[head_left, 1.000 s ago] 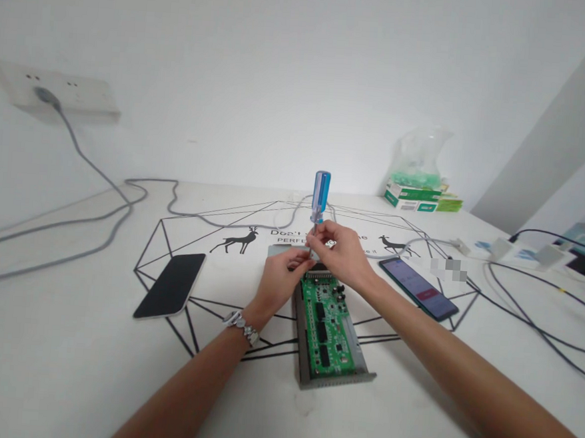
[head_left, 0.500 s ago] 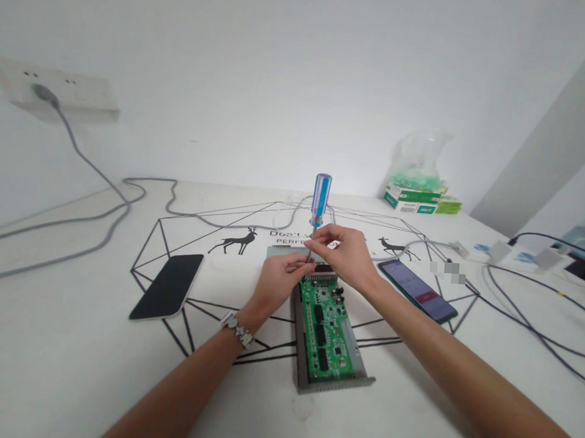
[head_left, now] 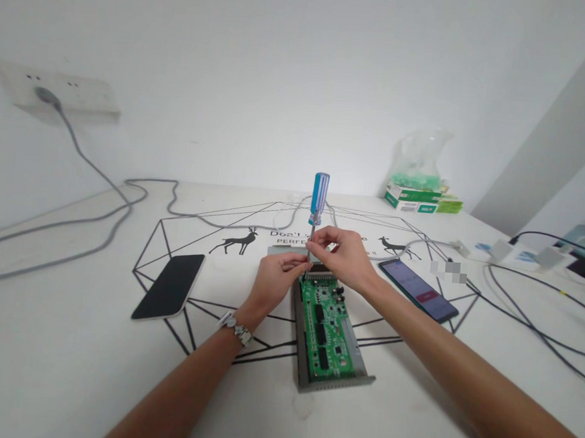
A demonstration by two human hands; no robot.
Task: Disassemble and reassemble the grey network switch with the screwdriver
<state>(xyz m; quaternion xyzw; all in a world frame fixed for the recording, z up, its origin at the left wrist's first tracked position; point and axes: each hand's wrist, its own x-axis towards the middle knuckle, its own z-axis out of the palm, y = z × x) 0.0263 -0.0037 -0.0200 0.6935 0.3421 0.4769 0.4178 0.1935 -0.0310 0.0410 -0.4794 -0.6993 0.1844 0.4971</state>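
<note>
A screwdriver (head_left: 319, 194) with a clear and blue striped handle stands almost upright over the far end of a green circuit board (head_left: 327, 328). My right hand (head_left: 343, 252) pinches its metal shaft below the handle between thumb and fingers. Lower down, my left hand (head_left: 279, 277) has its fingertips closed around the shaft near the tip. The tip reaches the board's far left corner; any screw under it is too small to make out. The board sits in a grey metal tray (head_left: 299, 353) with raised edges, which lies on the table.
A dark-screened phone (head_left: 170, 287) lies left of the tray, and another phone (head_left: 418, 291) with a lit screen lies right. Grey cable (head_left: 212, 223) runs along the back. Chargers (head_left: 513, 254) and black cables are at right. Green-white boxes (head_left: 411, 199) hold a plastic bag (head_left: 419, 161).
The screwdriver handle has turned, its blue stripe now on the left, and it has shifted slightly left. Both hands have moved a little left with it. The board and tray stay in place.
</note>
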